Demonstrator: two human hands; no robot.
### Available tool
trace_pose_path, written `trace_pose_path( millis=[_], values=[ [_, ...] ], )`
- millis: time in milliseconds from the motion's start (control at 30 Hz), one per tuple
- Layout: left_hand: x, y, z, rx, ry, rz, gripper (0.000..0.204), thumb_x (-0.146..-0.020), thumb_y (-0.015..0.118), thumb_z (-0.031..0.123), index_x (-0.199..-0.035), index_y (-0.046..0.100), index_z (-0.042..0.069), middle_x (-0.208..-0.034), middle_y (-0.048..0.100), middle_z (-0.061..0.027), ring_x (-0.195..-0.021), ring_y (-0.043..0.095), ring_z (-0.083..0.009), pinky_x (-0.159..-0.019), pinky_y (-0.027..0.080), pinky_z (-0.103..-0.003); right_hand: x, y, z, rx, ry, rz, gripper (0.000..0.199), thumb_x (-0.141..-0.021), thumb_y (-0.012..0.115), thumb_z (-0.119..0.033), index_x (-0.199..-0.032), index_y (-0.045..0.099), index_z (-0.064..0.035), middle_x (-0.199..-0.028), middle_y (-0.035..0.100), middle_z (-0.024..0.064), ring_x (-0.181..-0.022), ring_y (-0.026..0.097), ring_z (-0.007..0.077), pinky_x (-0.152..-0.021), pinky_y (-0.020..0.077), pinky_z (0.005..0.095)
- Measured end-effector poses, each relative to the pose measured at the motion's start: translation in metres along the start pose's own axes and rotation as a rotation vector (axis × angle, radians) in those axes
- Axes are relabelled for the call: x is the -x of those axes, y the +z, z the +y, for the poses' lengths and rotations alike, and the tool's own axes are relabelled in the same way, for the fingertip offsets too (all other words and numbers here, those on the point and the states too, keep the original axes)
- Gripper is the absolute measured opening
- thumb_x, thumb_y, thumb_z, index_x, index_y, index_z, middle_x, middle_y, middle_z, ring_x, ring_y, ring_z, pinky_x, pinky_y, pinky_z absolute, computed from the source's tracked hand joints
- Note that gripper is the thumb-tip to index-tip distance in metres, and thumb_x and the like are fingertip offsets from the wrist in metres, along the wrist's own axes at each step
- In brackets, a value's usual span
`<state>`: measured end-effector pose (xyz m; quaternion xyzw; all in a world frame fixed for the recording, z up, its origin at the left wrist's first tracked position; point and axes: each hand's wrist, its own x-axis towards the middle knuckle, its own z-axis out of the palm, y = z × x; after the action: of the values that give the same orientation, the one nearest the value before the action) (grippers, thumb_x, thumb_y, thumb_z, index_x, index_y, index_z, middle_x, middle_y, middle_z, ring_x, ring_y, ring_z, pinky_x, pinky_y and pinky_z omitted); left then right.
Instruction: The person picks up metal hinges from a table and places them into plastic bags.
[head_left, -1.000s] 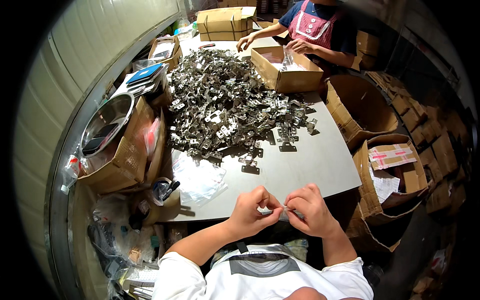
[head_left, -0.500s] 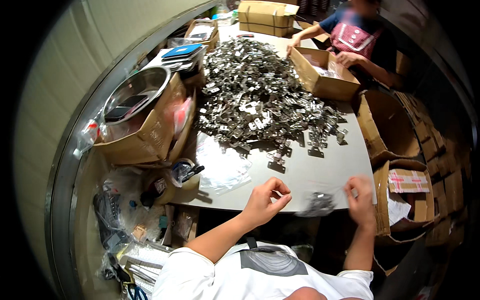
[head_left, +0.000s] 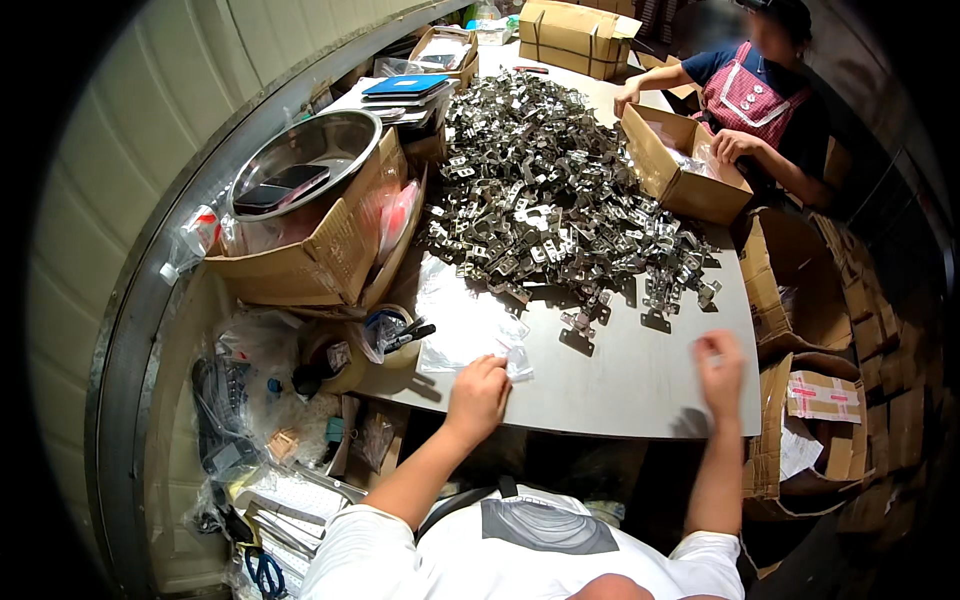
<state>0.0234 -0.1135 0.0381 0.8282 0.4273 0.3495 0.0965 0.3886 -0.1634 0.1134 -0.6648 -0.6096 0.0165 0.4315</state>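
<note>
My left hand [head_left: 478, 397] is at the near edge of a stack of clear plastic bags [head_left: 462, 322] on the table, its fingers pressed together on a bag's corner. My right hand [head_left: 720, 375] is over the table's right front corner, its fingers bent and smeared by motion; nothing shows in it. A large heap of small shiny metal brackets [head_left: 560, 190] covers the middle and far part of the table. Several stray brackets [head_left: 580, 328] lie at its near side.
The pale table [head_left: 640, 390] has a box with a steel bowl [head_left: 345, 150] at its left. A tape roll [head_left: 400, 330] sits near the bags. Opposite, a co-worker [head_left: 760, 100] holds an open carton [head_left: 700, 195]. Cardboard boxes [head_left: 768, 400] stand at the right.
The small bag of metal pieces, held by my right hand before, is out of view. My left hand has moved left onto the plastic bags. The view has shifted slightly.
</note>
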Motion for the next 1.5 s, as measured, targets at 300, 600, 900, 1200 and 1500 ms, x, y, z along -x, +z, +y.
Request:
trace_pose_path(
  millis=[300,600,900,1200,1500],
  values=[
    [0.006,0.011,0.078,0.552,-0.023,-0.212,0.016,-0.083,0.067,0.011,-0.093,0.060,0.001,-0.099,0.064,-0.0171,-0.097,0.059,-0.0362,-0.088,0.046,-0.042,0.075,0.105,-0.077,-0.655,0.450,-0.489,0.025,-0.086,0.064,-0.006,-0.110,0.062,0.0035,-0.089,0.067,0.0064,-0.079,0.062,0.0104,-0.070,0.0513,0.0252],
    [-0.029,0.003,0.015,1.103,-0.596,-0.393,0.017,-0.088,0.070,0.013,-0.098,0.065,0.000,-0.083,0.063,0.0017,-0.076,0.055,-0.0049,-0.066,0.044,-0.021,0.058,0.037,-0.042,-0.720,0.434,-0.564,0.021,-0.084,0.057,0.003,-0.103,0.066,0.0025,-0.089,0.068,0.0047,-0.077,0.060,0.0097,-0.073,0.0486,0.0241],
    [-0.033,0.012,0.025,1.235,-0.633,-0.391,0.015,-0.083,0.073,0.004,-0.092,0.060,0.004,-0.081,0.063,0.0001,-0.072,0.058,-0.0070,-0.067,0.048,-0.022,0.043,0.054,-0.039,-0.200,0.192,-0.112,0.026,-0.082,0.070,-0.010,-0.104,0.062,0.0002,-0.096,0.065,0.0100,-0.088,0.061,0.0214,-0.080,0.0472,0.0340],
    [-0.024,0.015,0.036,1.511,-0.723,-0.187,0.018,-0.079,0.076,0.003,-0.091,0.063,0.003,-0.080,0.065,-0.0019,-0.069,0.059,-0.0079,-0.065,0.049,-0.022,0.076,0.118,-0.112,-0.620,0.193,-0.322,0.030,-0.077,0.075,-0.006,-0.102,0.059,-0.0003,-0.088,0.066,0.0102,-0.076,0.065,0.0179,-0.070,0.0527,0.0296],
    [-0.040,-0.018,-0.025,0.939,-0.775,-0.040,0.012,-0.085,0.072,0.010,-0.082,0.065,0.002,-0.071,0.061,0.0033,-0.061,0.050,-0.0028,-0.055,0.039,-0.017,0.073,0.126,-0.088,-0.619,0.412,-0.237,0.021,-0.080,0.072,-0.006,-0.096,0.060,-0.0001,-0.082,0.067,0.0064,-0.075,0.064,0.0131,-0.068,0.0512,0.0265]
  ],
)
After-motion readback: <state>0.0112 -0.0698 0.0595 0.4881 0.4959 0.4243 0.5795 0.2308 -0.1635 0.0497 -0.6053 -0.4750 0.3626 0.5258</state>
